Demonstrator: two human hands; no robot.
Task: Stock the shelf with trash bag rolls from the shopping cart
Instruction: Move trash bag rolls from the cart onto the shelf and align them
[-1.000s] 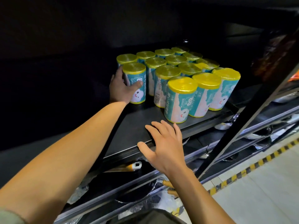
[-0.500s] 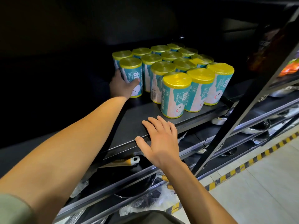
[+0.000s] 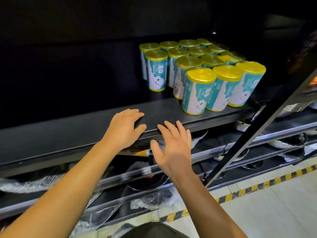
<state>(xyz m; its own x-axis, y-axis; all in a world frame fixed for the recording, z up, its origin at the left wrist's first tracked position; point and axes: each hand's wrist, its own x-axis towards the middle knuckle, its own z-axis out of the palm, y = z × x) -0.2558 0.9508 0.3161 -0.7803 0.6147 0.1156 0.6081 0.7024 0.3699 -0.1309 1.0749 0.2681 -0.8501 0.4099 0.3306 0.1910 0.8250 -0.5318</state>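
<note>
1. The left hand lies at the front edge of the shelf, fingers loosely bent over the dark board, thumb pointing right; it holds nothing.
2. The right hand hangs just in front of the same edge, fingers spread and straight, tips level with the lip, palm down and empty. The two hands are near each other but apart.
3. The shelf is a flat, matte black board with a dark back wall behind it. The stretch in front of the hands is bare board.
4. The trash bag rolls stand upright in a tight block on the right part of the shelf, well beyond both hands, set in rows that run back into the shadow.
5. Each roll is a short cylinder with a yellow wrapped top and a teal label bearing a white cloud face and a large "80"; the nearest roll stands just beside the front edge.
6. Lower racks hold pans in clear wrap. A black slanted post crosses the right side.
7. The floor is pale tile with a yellow-and-black striped line along the unit's foot.
</note>
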